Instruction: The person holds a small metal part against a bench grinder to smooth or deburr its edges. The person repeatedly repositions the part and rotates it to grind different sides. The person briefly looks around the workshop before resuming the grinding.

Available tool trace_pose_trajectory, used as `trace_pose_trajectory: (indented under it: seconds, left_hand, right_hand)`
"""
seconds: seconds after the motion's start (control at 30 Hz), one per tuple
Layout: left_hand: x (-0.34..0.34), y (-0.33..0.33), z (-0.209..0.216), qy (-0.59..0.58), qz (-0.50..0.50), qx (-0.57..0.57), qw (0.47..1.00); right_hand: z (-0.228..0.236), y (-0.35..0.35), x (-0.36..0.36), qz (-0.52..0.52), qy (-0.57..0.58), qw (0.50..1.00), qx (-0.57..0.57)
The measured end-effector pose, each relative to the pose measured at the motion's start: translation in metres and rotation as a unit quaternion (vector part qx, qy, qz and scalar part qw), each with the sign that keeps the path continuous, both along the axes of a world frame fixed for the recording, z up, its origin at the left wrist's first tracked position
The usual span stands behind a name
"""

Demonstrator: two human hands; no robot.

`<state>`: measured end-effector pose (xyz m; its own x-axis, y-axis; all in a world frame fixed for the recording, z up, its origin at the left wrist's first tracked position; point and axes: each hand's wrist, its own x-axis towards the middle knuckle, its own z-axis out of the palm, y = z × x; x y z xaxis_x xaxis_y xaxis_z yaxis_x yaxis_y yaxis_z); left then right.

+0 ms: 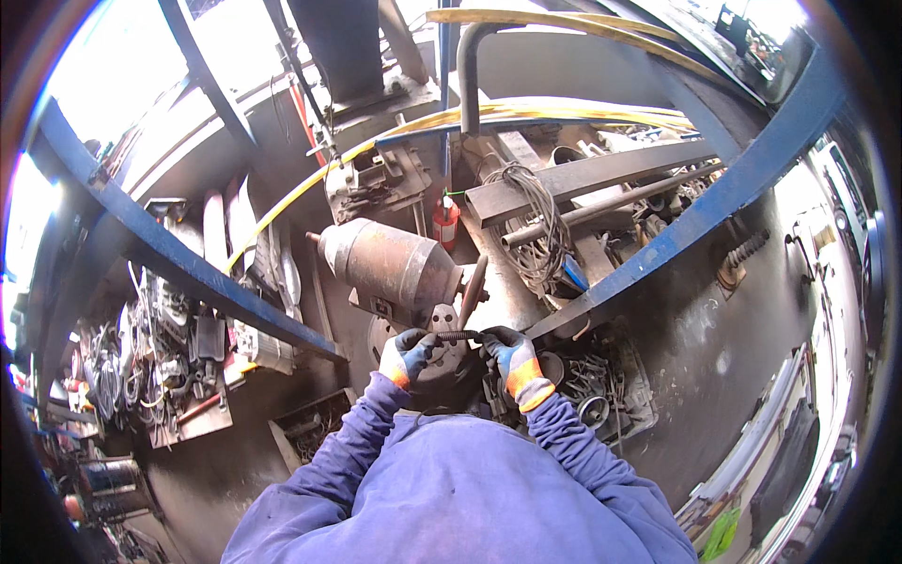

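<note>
Both hands wear blue and orange work gloves. Between them a short dark ribbed rod [458,336] lies roughly level, perhaps a threaded bolt or a tight spring. My left hand [409,354] is closed on its left end. At the right end, my right hand [510,355] grips it with bent fingers. Just beyond my hands stands a pedestal grinder with a rusty, barrel-shaped motor [390,263]. Its wheel [474,291] is on the right side, seen nearly edge-on, and the rod is apart from it.
Blue metal beams [676,235] slant in from both sides. A tray of metal parts [611,385] sits by my right arm, and a box of scrap [315,428] by my left. Farther off are a cable coil [536,235], a steel beam [592,183] and a red container [445,224].
</note>
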<state>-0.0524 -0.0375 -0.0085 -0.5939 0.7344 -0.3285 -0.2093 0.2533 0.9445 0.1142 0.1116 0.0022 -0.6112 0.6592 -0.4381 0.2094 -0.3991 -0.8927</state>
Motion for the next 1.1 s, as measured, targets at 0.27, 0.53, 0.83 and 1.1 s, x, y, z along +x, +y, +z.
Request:
trace_pose_trajectory:
  seconds: [0.27,0.53,0.83,1.1]
  left_hand:
    - [-0.016,-0.031,0.018,-0.166,-0.182,-0.004,0.969]
    - [-0.083,-0.091,-0.014,0.036,-0.428,0.016,0.903]
    - [-0.045,-0.101,-0.029,-0.004,-0.457,-0.012,0.889]
    - [0.024,-0.062,-0.056,0.16,-0.65,0.073,0.739]
  right_hand:
    - [0.012,-0.045,0.006,-0.131,0.032,0.988,-0.078]
    - [-0.096,-0.169,-0.009,-0.175,0.212,0.903,-0.33]
    - [-0.113,-0.226,-0.025,-0.327,0.28,0.834,-0.346]
    - [-0.163,-0.241,0.11,-0.545,0.278,0.748,-0.258]
